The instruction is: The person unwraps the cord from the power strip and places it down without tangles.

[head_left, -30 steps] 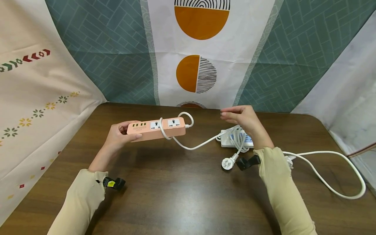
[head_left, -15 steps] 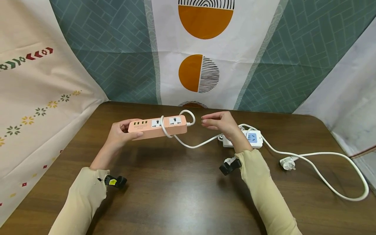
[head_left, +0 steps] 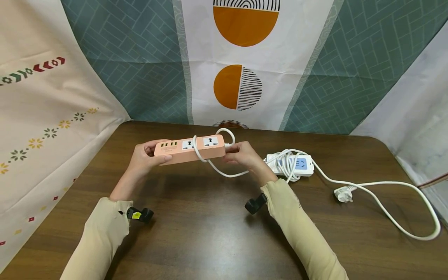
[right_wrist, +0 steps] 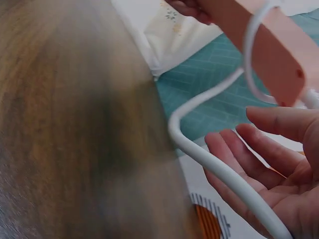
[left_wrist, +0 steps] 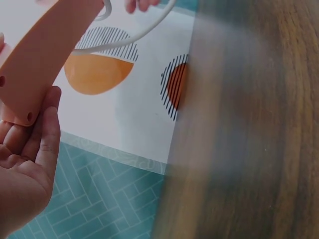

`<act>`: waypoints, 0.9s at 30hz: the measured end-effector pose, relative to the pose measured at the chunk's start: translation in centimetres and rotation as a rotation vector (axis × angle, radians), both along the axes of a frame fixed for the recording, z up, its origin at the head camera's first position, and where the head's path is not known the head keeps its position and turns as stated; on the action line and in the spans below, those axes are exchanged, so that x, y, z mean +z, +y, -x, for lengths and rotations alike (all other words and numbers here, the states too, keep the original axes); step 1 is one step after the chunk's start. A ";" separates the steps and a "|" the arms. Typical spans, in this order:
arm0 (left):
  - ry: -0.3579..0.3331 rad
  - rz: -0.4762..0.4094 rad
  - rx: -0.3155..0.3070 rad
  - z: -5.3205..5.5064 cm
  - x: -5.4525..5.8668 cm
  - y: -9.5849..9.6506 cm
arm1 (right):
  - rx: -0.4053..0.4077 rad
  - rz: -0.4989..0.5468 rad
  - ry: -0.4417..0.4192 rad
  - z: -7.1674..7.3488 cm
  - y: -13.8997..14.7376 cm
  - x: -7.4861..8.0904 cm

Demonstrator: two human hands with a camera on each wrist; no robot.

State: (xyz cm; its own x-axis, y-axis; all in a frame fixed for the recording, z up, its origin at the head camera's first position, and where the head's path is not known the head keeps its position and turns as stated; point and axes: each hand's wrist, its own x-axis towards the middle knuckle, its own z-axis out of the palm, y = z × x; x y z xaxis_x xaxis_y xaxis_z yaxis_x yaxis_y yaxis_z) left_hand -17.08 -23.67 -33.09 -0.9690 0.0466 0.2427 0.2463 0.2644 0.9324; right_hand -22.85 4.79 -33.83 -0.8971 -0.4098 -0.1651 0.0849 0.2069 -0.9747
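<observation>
A pink power strip [head_left: 180, 156] with sockets and USB ports is held up above the table. My left hand [head_left: 142, 158] grips its left end, thumb in front and fingers behind. The strip's white cord [head_left: 196, 149] loops once around its body. At the strip's right end is my right hand [head_left: 244, 155]. In the right wrist view the fingers [right_wrist: 269, 149] of that hand are spread and loosely bent just below the strip's corner, with the cord passing beside them. Whether they touch the strip is unclear.
A white power strip [head_left: 307, 168] lies on the table [head_left: 210, 233] to the right, with a coiled white cord [head_left: 288, 167] over it. Its right side has a white plug [head_left: 344, 193] and a large cord loop [head_left: 434, 225]. Patterned cloth [head_left: 150, 77] hangs behind.
My right hand has moved left and down from above the white power strip to the pink strip's right end. My left hand still holds the pink strip, almost in place.
</observation>
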 end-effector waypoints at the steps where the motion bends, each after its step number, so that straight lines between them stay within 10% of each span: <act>1: 0.004 -0.001 -0.002 0.0 0.0 0.0 | 0.010 -0.008 0.002 0.0 -0.2 -0.2; 15: 0.006 -0.026 -0.034 0.1 0.4 0.0 | 0.163 0.038 -0.046 0.3 -2.2 -2.7; 27: 0.009 0.014 -0.103 -0.4 0.0 -1.1 | -0.094 -0.014 0.060 1.9 -0.6 0.5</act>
